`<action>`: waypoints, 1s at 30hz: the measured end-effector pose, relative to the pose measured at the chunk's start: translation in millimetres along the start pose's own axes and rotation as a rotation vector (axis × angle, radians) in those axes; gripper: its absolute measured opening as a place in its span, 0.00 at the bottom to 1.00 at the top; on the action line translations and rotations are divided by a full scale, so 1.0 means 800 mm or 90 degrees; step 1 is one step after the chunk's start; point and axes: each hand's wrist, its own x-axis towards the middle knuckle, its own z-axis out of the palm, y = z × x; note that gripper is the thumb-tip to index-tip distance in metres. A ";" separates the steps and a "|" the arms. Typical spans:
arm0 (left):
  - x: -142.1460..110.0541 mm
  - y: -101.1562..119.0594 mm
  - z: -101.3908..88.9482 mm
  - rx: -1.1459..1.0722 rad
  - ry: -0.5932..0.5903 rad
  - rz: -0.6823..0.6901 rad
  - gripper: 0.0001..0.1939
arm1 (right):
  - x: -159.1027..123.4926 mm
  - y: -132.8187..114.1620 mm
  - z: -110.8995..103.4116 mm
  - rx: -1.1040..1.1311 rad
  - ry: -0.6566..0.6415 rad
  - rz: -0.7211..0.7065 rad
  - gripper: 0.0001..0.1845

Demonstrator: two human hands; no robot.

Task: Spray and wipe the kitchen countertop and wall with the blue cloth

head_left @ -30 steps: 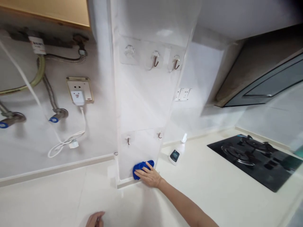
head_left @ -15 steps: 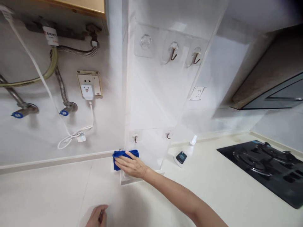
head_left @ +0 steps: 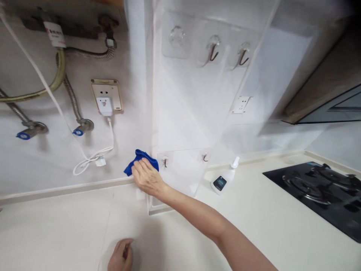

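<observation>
A blue cloth (head_left: 142, 162) is bunched under the fingers of my right hand (head_left: 148, 178), which presses it to the wall corner just above the counter's back ledge. Its arm reaches across from the lower right. Low in the view, my left hand (head_left: 121, 256) is closed over the pale counter (head_left: 70, 222). Something small and dark shows between its thumb and fingers, too little to name. Right of the cloth, a small hook (head_left: 165, 162) and another hook (head_left: 205, 157) are stuck on the white pillar (head_left: 191, 109).
A white spray bottle (head_left: 221, 183) stands on the counter right of the pillar, before a black gas hob (head_left: 316, 192). On the left wall are a socket with a white plug (head_left: 105, 107), a looped white cord (head_left: 91, 160), and a blue-handled valve (head_left: 80, 130).
My right hand has lifted with the blue cloth from the counter's back edge to the wall above it. The cloth is more crumpled. My left hand shows slightly higher and stays closed.
</observation>
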 end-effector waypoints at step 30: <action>0.004 -0.004 -0.001 -0.004 -0.020 -0.029 0.18 | -0.360 0.045 0.073 0.193 -0.166 -0.105 0.23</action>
